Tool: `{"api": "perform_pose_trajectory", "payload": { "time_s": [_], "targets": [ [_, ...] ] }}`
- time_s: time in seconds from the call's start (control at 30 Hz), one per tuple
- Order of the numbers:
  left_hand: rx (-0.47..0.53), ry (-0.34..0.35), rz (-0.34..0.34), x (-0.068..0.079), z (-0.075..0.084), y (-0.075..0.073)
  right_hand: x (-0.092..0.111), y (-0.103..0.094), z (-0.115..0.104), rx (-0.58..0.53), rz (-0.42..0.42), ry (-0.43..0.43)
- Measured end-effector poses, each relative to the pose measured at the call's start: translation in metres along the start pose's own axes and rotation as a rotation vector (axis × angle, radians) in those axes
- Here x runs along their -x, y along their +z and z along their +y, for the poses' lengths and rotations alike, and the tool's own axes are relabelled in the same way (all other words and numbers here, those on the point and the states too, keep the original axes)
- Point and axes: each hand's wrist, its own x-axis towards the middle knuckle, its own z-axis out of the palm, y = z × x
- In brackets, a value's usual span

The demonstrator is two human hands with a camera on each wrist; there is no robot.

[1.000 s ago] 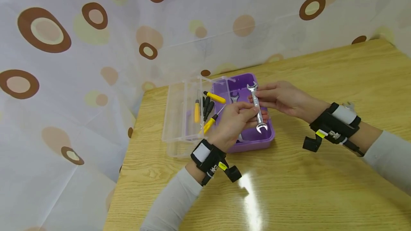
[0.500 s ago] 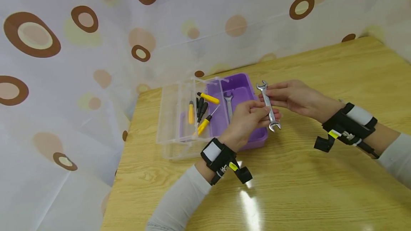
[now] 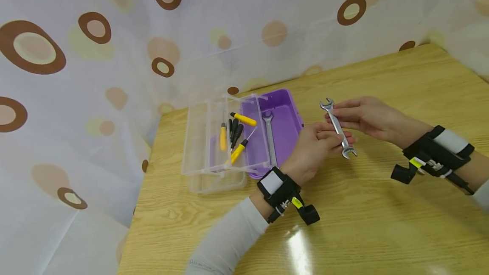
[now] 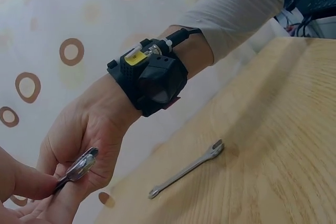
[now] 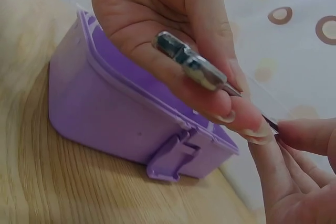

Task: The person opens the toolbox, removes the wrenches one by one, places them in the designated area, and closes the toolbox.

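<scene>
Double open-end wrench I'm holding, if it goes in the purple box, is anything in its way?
Yes: in the head view, the left hand lies between the double open-end wrench and the purple box, whose right wall likely needs clearing.

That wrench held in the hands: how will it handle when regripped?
The held wrench looks like bare metal throughout, so probably stiff and fairly heavy for its size. Its shiny finish may make it slippery. With those flat-looking ends, it would likely slide rather than roll if set down and pushed.
</scene>
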Motion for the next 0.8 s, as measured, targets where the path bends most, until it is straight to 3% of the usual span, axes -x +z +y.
{"api": "perform_pose_trajectory", "payload": {
  "time_s": [0.1,0.33,0.8],
  "targets": [
    [0.012,-0.002,-0.006,-0.005,-0.007,0.009,0.007,-0.010,0.002,0.038,0.031,0.008],
    [0.034,-0.049,0.020,-0.011,-0.019,0.021,0.016,-0.027,0.007,-0.038,0.027,0.047],
    [0.024,-0.065,0.000,-0.029,-0.037,0.040,0.034,-0.059,0.005,0.208,0.114,0.067]
  ]
}}
